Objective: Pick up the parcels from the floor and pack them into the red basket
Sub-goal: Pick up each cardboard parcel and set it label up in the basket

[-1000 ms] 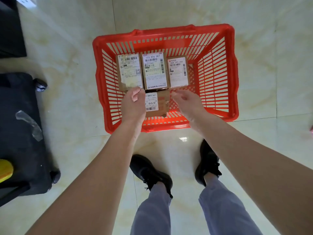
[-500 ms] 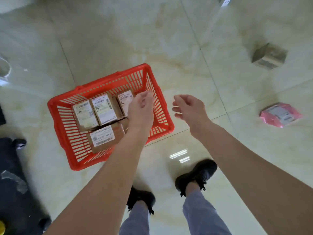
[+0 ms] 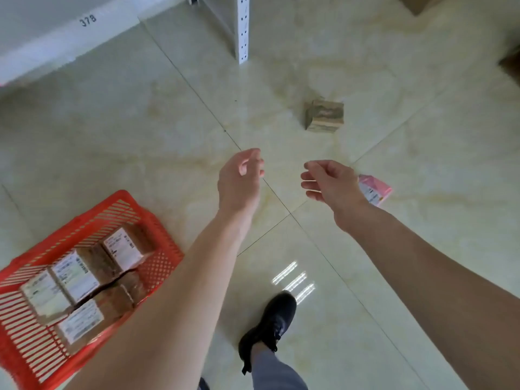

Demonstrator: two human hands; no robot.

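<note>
The red basket (image 3: pixel 118 204) stands on the floor at the lower left, with several brown labelled parcels (image 3: pixel 76 275) lying flat inside it. A small brown cardboard parcel (image 3: pixel 325 116) sits on the tiles ahead, beyond both hands. A pink bagged parcel (image 3: pixel 375 190) lies on the floor just right of my right hand, partly hidden by it. My left hand (image 3: pixel 239 178) and my right hand (image 3: pixel 329 181) hover in the air at mid-frame, fingers loosely curled, holding nothing.
A white metal shelf post (image 3: pixel 243 29) stands at the top centre, with a white shelf edge marked 378 (image 3: pixel 87 21) at the top left. Brown cardboard (image 3: pixel 422 2) shows at the top right corner. My black shoe (image 3: pixel 270 325) steps forward on the glossy tiles.
My view has swung right and away from the basket, which has slid to the lower left. Both hands have left the basket and now reach out over the open floor toward the loose parcels.
</note>
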